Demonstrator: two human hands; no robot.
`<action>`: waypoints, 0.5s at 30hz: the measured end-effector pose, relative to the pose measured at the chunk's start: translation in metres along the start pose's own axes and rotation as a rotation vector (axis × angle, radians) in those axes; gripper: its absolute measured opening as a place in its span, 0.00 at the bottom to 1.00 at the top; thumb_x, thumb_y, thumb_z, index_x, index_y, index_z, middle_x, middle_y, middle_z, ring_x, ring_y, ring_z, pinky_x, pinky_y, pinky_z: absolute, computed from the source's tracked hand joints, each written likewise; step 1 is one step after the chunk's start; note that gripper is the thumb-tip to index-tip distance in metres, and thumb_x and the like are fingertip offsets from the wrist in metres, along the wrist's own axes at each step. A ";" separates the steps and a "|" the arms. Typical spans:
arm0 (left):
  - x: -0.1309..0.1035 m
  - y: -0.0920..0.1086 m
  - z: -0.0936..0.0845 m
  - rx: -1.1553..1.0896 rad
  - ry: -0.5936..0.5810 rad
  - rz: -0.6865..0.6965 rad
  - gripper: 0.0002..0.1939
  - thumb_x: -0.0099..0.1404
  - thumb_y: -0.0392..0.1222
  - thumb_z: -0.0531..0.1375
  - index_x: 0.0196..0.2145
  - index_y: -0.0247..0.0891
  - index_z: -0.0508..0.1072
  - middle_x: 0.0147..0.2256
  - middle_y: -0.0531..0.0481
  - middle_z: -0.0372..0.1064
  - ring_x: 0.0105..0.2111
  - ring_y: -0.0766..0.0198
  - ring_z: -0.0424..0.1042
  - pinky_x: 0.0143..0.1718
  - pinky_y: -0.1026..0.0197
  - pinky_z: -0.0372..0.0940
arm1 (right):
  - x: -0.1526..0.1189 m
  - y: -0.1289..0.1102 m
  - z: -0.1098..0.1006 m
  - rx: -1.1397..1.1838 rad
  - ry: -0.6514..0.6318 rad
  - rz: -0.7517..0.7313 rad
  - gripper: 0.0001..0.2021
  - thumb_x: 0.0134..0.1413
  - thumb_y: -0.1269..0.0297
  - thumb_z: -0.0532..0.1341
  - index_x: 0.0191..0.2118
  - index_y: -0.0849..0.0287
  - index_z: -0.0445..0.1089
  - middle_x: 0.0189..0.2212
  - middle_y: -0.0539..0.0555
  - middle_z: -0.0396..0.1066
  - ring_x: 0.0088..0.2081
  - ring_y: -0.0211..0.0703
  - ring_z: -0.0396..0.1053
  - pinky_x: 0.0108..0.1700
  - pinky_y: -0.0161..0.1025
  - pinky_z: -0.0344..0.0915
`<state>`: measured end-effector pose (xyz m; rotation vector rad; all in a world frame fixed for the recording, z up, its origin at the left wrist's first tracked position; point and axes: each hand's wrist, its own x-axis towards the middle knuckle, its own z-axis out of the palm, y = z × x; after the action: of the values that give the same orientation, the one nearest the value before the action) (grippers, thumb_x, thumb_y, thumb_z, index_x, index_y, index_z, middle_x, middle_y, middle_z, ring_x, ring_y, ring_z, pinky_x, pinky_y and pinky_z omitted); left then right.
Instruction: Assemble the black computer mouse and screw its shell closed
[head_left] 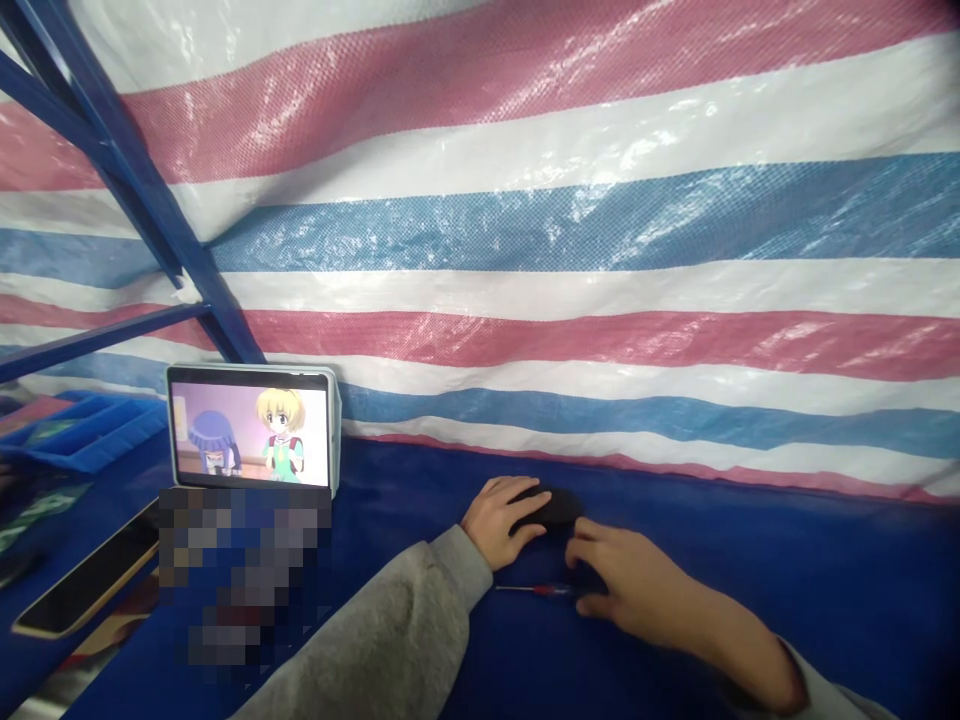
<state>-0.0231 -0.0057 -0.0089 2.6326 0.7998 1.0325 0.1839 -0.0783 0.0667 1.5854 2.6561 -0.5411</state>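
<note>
Left hand (pixel 501 520): palm down, fingers (pixel 525 510) curled over a small dark object (pixel 556 505); a loose covering hold, not a tight clamp.
Right hand (pixel 637 588): fingers part-bent, tips touching the near edge of the dark object; whether they pinch anything, cannot tell.
Dark object: rounded, matte black, low in profile; lies on the blue worktop (pixel 787 580) just before the tarp (pixel 570 220).
Screwdriver (pixel 536 590): thin metal shaft, red handle part; lies flat between the wrists, touching neither hand as far as visible.
Tarp: woven plastic, glossy, creased; red, white and blue stripes.
Tablet (pixel 251 427): propped upright at left, screen lit, well apart from the hands.
Phone (pixel 82 585): flat, dark glass, pale rim, near the left edge.
Risk 1: the smooth rounded shell may slip sideways under the loose left hold.
Risk 2: a wrist or sleeve may nudge the screwdriver; a round shaft would likely roll.
</note>
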 end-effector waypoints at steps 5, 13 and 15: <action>0.000 0.000 0.001 -0.005 0.001 -0.003 0.19 0.68 0.49 0.56 0.55 0.43 0.69 0.55 0.43 0.66 0.54 0.54 0.66 0.55 0.46 0.62 | -0.004 -0.003 -0.009 -0.086 -0.030 -0.026 0.09 0.49 0.74 0.60 0.38 0.58 0.71 0.43 0.57 0.69 0.46 0.52 0.67 0.48 0.47 0.62; -0.002 -0.001 0.002 0.029 0.008 -0.003 0.19 0.68 0.50 0.55 0.54 0.42 0.69 0.54 0.43 0.67 0.54 0.53 0.67 0.55 0.46 0.63 | -0.020 0.003 -0.063 0.182 0.094 0.014 0.05 0.57 0.64 0.56 0.35 0.54 0.70 0.31 0.49 0.73 0.33 0.41 0.69 0.35 0.35 0.62; -0.002 0.000 0.001 0.045 -0.001 0.017 0.20 0.69 0.49 0.55 0.55 0.41 0.68 0.55 0.43 0.66 0.56 0.53 0.66 0.56 0.46 0.62 | -0.018 -0.003 -0.082 0.250 0.210 0.018 0.10 0.59 0.57 0.55 0.34 0.54 0.71 0.29 0.49 0.73 0.29 0.38 0.68 0.32 0.34 0.61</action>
<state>-0.0231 -0.0069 -0.0104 2.6819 0.8108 1.0291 0.2048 -0.0709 0.1479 1.8224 2.8144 -0.7747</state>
